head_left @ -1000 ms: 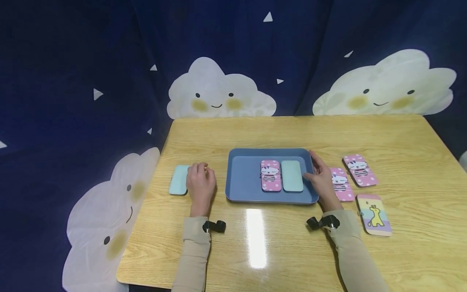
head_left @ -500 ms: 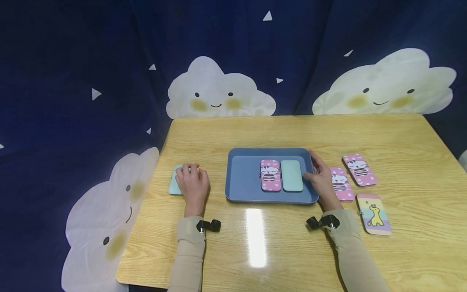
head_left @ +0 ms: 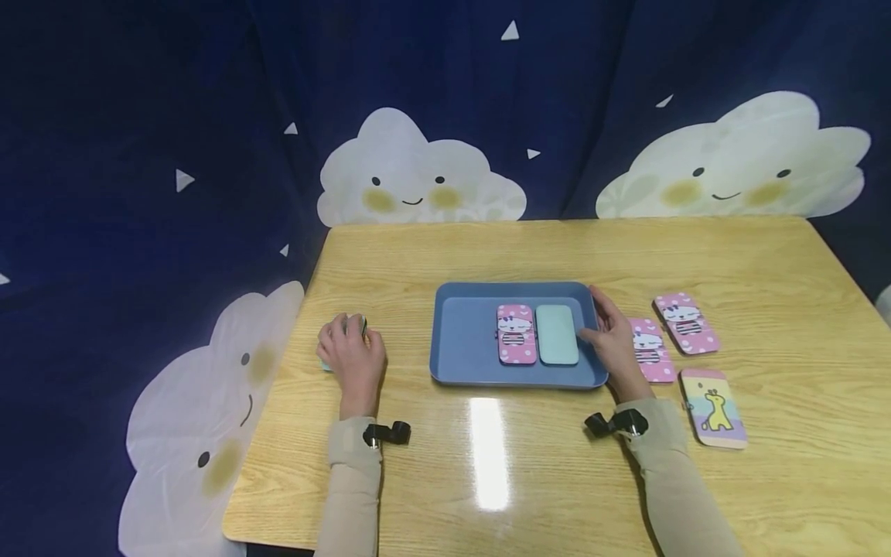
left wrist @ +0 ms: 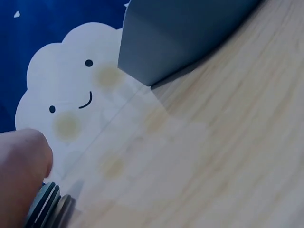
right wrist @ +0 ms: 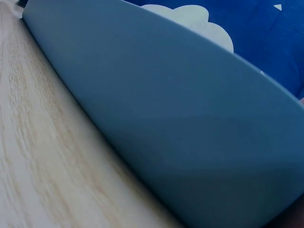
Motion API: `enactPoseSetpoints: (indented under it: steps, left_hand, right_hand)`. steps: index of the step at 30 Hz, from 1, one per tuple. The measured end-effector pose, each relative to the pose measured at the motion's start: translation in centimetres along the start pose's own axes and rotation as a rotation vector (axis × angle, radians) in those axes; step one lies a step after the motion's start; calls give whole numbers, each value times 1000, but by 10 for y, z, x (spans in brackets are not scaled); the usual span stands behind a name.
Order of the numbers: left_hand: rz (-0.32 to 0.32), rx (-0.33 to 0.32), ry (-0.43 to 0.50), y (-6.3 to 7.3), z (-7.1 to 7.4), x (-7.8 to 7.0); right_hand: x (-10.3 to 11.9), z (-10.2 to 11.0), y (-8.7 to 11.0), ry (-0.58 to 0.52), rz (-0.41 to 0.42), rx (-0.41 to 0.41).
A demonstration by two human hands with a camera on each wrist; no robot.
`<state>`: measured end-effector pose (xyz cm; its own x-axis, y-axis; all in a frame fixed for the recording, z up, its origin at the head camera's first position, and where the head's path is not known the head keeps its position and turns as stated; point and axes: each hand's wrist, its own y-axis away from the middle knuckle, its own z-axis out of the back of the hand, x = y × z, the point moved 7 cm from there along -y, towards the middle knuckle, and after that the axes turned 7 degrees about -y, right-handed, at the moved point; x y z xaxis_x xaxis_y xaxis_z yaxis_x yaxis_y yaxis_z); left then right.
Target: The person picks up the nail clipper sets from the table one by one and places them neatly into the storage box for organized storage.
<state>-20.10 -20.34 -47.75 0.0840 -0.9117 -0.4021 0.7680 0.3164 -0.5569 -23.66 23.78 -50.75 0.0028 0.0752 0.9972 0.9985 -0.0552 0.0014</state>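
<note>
At the table's left, my left hand [head_left: 351, 356] curls over a mint-coloured flat tin [head_left: 325, 365], mostly hidden under the fingers. In the left wrist view the thumb [left wrist: 23, 166] lies against the edge of the tin [left wrist: 45, 204], which shows layered rims. My right hand [head_left: 614, 344] grips the right wall of a blue tray [head_left: 466, 375], thumb inside the rim and fingers outside. Inside the tray a pink cat-print tin [head_left: 516, 334] lies beside a plain mint tin [head_left: 557, 335], both in its right half. The tray's outer wall [right wrist: 166, 104] fills the right wrist view.
Right of the right hand lie two more pink cat-print tins, one partly behind the hand [head_left: 654, 352] and one farther back [head_left: 687, 323]. A striped giraffe tin [head_left: 713, 408] lies nearer the front. The wooden table [head_left: 557, 480] backs onto a dark blue curtain [head_left: 445, 70] with cloud shapes.
My left hand has moved left from beside the mint tin to over it, and its fingers now close around it. The right hand and tray have stayed in place.
</note>
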Motion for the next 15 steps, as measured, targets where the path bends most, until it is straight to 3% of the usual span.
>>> enactPoseSetpoints:
  steps: [5, 8, 15]
  left_hand:
    - [112, 131, -48, 3, -5, 11]
    - [157, 189, -72, 4, -7, 15]
    - [169, 192, -76, 5, -6, 18]
  right_hand:
    - [15, -6, 6, -9, -15, 0]
    - [13, -5, 5, -10, -20, -1]
    - [-4, 2, -1, 26, -24, -14]
